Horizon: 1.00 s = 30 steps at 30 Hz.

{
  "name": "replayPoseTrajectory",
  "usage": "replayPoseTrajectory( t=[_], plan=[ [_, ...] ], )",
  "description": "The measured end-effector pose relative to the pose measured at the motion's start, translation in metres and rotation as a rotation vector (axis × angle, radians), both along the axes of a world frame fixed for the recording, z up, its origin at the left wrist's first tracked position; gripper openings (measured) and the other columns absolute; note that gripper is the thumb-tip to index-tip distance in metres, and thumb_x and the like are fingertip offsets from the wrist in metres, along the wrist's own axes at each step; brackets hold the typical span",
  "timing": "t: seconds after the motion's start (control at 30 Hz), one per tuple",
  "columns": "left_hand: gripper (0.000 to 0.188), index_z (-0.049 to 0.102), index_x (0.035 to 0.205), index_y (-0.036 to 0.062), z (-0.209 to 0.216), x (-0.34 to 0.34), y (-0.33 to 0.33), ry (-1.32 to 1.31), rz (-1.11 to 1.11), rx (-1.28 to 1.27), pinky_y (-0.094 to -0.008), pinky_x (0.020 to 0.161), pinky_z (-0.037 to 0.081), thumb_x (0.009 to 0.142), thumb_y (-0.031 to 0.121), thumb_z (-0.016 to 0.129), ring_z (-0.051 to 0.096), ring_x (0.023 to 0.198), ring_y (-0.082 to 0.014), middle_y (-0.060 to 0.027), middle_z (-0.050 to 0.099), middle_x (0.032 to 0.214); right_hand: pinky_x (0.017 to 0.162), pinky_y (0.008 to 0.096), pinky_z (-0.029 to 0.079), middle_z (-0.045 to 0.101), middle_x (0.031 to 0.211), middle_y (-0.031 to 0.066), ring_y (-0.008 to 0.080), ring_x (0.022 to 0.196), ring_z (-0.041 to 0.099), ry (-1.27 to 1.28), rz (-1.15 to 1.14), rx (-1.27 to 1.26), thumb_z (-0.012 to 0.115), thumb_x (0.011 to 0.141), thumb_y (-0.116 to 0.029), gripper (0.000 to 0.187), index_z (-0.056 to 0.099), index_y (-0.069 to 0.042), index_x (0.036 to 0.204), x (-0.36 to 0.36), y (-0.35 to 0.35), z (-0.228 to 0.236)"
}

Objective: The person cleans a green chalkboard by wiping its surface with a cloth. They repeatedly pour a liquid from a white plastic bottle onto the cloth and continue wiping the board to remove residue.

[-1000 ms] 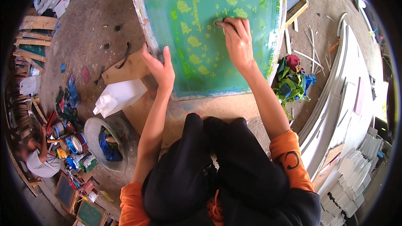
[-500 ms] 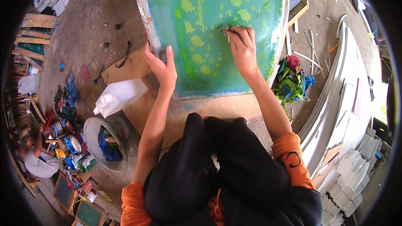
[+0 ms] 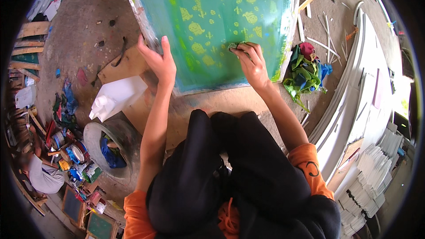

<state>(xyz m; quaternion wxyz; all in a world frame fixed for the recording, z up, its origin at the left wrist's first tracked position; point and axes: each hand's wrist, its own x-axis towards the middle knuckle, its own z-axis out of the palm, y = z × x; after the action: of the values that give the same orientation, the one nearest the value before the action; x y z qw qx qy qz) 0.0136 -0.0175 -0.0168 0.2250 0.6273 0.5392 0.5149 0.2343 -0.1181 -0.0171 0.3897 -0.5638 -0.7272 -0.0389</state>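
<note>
A large printing screen (image 3: 212, 73) with green mesh and small yellow-green animal figures lies before me, its near edge toward my knees. At its left edge, my left hand (image 3: 160, 62) steadies the pale taped frame, thumb and fingers spread apart. My right hand (image 3: 252, 64) is closed in a pinch on a small crumpled dark-green cloth (image 3: 234, 47), which touches the mesh right of the middle. Part of the cloth is hidden under the fingers. Left of my left forearm stands a white plastic jug (image 3: 118, 96).
A board (image 3: 208, 102) lies under the screen. To the left are a grey bucket (image 3: 90, 144) with rags, several paint cans (image 3: 79, 152) and a seated person (image 3: 42, 175). At right lie a heap of coloured rags (image 3: 305, 77) and long white strips (image 3: 345, 102).
My right hand has moved with the cloth nearer to me across the mesh. The whole view has shifted a little, placing the screen farther up and left. My left hand stays at the frame.
</note>
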Motion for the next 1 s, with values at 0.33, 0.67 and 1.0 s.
replayPoseTrajectory(
  t=[0.33, 0.67, 1.0],
  plan=[
    [0.058, 0.028, 0.129, -0.0071, 0.002, 0.001, 0.001, 0.046, 0.005, 0.022, -0.0412, 0.094, 0.034, 0.090, 0.027, 0.055, 0.044, 0.110, -0.0333, -0.0249, 0.039, 0.122, 0.074, 0.0333, 0.050, 0.055, 0.096, 0.0090, 0.0258, 0.087, 0.053, -0.013, 0.099, 0.052, 0.060, 0.058, 0.007, 0.038, 0.063, -0.001, 0.095, -0.008, 0.018, 0.000],
    [0.059, 0.028, 0.129, -0.0071, 0.001, -0.001, 0.000, 0.029, -0.013, -0.004, -0.0412, 0.096, 0.033, 0.090, 0.028, 0.056, 0.041, 0.112, -0.0333, -0.0246, 0.038, 0.123, 0.073, 0.0329, 0.051, 0.055, 0.098, 0.0093, 0.0258, 0.088, 0.053, -0.031, 0.105, 0.052, 0.059, 0.059, 0.004, 0.040, 0.063, -0.001, 0.098, -0.010, 0.038, 0.011],
    [0.052, 0.032, 0.127, -0.0034, -0.014, -0.009, -0.024, -0.044, -0.022, -0.188, -0.0392, 0.089, 0.039, 0.091, 0.027, 0.054, 0.049, 0.104, -0.0309, -0.0233, 0.047, 0.117, 0.072, 0.0338, 0.047, 0.058, 0.093, 0.0094, 0.0249, 0.086, 0.054, 0.029, -0.010, 0.033, 0.062, 0.070, 0.006, 0.023, 0.067, -0.003, 0.090, 0.015, 0.011, 0.003]
  ],
)
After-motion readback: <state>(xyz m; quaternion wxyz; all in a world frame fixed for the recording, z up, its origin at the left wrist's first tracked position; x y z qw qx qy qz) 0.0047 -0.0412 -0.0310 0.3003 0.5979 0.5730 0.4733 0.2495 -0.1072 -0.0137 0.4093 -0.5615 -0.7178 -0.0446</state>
